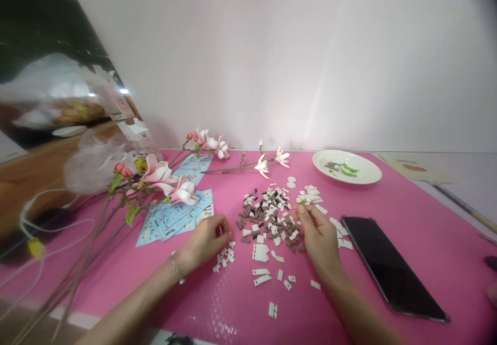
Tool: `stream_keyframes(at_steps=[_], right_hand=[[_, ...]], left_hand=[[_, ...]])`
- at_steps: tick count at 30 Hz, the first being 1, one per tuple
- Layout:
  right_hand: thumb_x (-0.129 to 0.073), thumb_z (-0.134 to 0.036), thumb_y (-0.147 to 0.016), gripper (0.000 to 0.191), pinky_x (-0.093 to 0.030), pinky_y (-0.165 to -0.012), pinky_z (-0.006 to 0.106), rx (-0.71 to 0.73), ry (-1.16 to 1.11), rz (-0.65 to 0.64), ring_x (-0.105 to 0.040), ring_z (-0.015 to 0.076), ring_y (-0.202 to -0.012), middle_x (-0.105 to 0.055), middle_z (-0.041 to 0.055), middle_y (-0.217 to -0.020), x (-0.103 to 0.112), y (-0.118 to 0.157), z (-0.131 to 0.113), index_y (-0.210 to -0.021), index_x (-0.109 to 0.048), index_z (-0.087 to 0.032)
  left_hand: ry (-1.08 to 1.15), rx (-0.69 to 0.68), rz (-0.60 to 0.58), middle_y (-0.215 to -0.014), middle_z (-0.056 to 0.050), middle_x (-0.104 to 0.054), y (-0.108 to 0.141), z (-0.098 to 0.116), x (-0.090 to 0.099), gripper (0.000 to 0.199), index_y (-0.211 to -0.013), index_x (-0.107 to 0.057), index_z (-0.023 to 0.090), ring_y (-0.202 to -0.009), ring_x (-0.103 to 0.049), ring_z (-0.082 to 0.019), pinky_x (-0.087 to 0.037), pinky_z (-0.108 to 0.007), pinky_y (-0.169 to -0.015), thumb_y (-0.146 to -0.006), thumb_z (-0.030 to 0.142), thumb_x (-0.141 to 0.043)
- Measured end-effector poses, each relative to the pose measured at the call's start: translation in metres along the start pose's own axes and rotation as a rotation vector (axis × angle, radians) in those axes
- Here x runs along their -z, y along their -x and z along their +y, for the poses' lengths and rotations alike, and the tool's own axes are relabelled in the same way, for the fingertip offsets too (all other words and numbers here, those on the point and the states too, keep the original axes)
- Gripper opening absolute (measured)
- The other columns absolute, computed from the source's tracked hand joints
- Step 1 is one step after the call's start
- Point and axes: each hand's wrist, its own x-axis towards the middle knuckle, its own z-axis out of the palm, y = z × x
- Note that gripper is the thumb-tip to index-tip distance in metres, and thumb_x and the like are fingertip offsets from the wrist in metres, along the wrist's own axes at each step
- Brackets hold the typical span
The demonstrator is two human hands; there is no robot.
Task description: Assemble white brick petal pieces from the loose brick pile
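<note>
A pile of small white, brown and black building-brick pieces (267,213) lies on the pink tabletop. My left hand (207,239), with a bracelet at its wrist, hovers left of the pile by a small group of white pieces (225,257). Its fingers are curled in, and whatever they hold is hidden. At the pile's right edge, my right hand (320,236) has thumb and forefinger pinched together. What lies between them is too small to make out. White plates (261,252) of several shapes are scattered in front of the pile.
Pink brick-built magnolia branches (159,174) rest at left over blue instruction sheets (176,218). Behind the pile is a white-flowered branch (229,169). A white plate (367,175) with green pieces sits at the back right. A black phone (392,267) lies beside my right forearm.
</note>
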Motion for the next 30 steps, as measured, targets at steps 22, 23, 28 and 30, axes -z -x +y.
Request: stream_keyframes(at_steps=[22,23,28,30], right_hand=[[-0.055,-0.043,-0.082,0.027,-0.043,-0.064,0.028,-0.033,0.083,-0.217,-0.057,0.0180,-0.072,-0.064,0.0026,-0.078,0.007,-0.003,0.003,-0.085,-0.066,-0.018],[-0.054,-0.039,-0.082,0.024,-0.042,-0.063,0.028,-0.016,0.147,-0.287,-0.057,0.0177,-0.070,-0.064,0.0028,-0.078,0.008,-0.003,0.003,-0.085,-0.066,-0.019],[-0.049,-0.027,-0.081,0.019,-0.040,-0.061,0.028,0.068,0.459,-0.454,-0.058,0.0183,-0.070,-0.066,0.0026,-0.079,0.012,-0.001,0.004,-0.078,-0.066,-0.021],[-0.049,-0.024,-0.080,0.019,-0.040,-0.061,0.028,0.072,0.524,-0.477,-0.058,0.0185,-0.070,-0.067,0.0024,-0.079,0.012,-0.001,0.005,-0.077,-0.067,-0.021]], left_hand=[[1.019,0.301,-0.180,-0.063,0.000,-0.063,-0.007,0.019,-0.038,0.026,-0.090,-0.072,0.014,-0.055,-0.051,-0.009,-0.039,-0.019,-0.056,-0.070,0.031,-0.076],[1.021,0.301,-0.182,-0.063,-0.001,-0.064,-0.007,0.018,-0.038,0.026,-0.091,-0.072,0.014,-0.055,-0.052,-0.009,-0.040,-0.020,-0.056,-0.071,0.030,-0.076],[1.049,0.278,-0.191,-0.060,0.000,-0.064,-0.007,0.018,-0.039,0.027,-0.089,-0.072,0.013,-0.055,-0.054,-0.010,-0.043,-0.022,-0.059,-0.069,0.032,-0.077],[1.046,0.300,-0.192,-0.059,0.000,-0.063,-0.006,0.022,-0.036,0.028,-0.087,-0.072,0.013,-0.055,-0.054,-0.011,-0.043,-0.023,-0.059,-0.067,0.032,-0.078]])
